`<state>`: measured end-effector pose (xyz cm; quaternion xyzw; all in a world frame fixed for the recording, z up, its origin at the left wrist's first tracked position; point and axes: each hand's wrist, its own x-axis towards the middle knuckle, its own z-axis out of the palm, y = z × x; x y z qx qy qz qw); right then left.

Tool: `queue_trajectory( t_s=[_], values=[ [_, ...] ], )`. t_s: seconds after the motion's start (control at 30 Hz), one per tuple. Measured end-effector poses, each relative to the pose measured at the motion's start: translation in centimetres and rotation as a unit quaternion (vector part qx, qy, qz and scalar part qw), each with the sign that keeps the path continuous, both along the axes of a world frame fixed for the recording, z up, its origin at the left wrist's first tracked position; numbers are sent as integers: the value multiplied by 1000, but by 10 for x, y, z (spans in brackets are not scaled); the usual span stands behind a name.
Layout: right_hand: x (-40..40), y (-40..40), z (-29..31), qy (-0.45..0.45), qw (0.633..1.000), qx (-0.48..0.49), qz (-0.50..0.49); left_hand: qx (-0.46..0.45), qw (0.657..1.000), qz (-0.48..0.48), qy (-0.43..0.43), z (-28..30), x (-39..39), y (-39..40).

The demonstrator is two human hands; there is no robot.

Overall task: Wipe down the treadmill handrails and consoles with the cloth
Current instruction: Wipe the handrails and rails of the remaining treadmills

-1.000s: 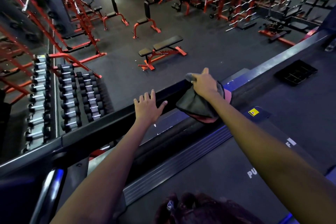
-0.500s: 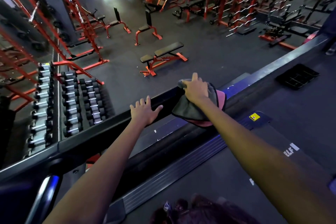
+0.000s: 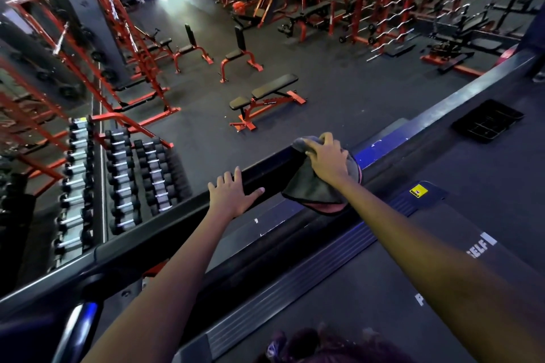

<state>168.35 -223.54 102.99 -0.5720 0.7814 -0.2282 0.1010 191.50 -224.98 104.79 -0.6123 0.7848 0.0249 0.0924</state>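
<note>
Pressing a dark grey microfibre cloth with a pink underside (image 3: 312, 186) onto the long black treadmill handrail (image 3: 182, 224), the right hand (image 3: 328, 160) is lying on top of the fabric with its fingers curling over the far edge, so the cloth is bunching under the palm and draping toward the person. Just beside it, nearer the person's left, the left hand (image 3: 233, 196) is resting flat on the same rail, fingers spread and holding nothing. The handrail-wiping step appears to be in hand; the next move is probably calling for sliding the cloth along the rail while keeping downward pressure, with the left hand steadying or shifting clear
</note>
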Motion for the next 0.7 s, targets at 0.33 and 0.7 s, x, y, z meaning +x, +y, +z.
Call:
queue_trajectory(
  t_s=[0.33, 0.7],
  values=[
    [7, -15, 13, -232, 968, 18, -91, 13, 1000, -4, 5, 2, -1, -4],
    [45, 1, 4, 37, 999, -17, 11, -13, 997, -63, 46, -4, 14, 2]
  ],
)
